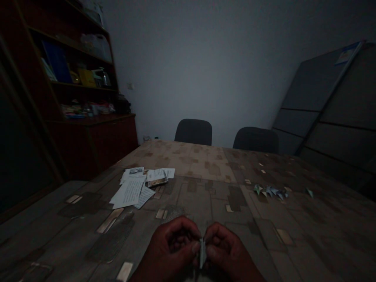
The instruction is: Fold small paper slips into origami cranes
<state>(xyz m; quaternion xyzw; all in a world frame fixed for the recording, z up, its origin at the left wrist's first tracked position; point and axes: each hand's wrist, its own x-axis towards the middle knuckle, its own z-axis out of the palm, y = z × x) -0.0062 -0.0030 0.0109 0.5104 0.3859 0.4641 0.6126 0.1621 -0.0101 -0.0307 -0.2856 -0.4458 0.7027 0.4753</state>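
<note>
Between both hands, near the table's front edge, a small folded piece of paper (202,253) is held upright and seen nearly edge-on. My left hand (176,248) pinches it from the left with thumb and index finger, the other fingers curled. From the right, my right hand (225,250) pinches the same paper. Loose printed papers (131,190) lie overlapping on the left of the table. At the right sit several small folded paper shapes (272,191) in a cluster, with one more greenish folded piece (309,192) apart from them.
The patterned tablecloth (194,196) covers a wide table. Two dark chairs (194,131) (256,139) stand at its far side. A wooden shelf unit (113,131) with household items is at the left, and grey panels (308,94) are at the right.
</note>
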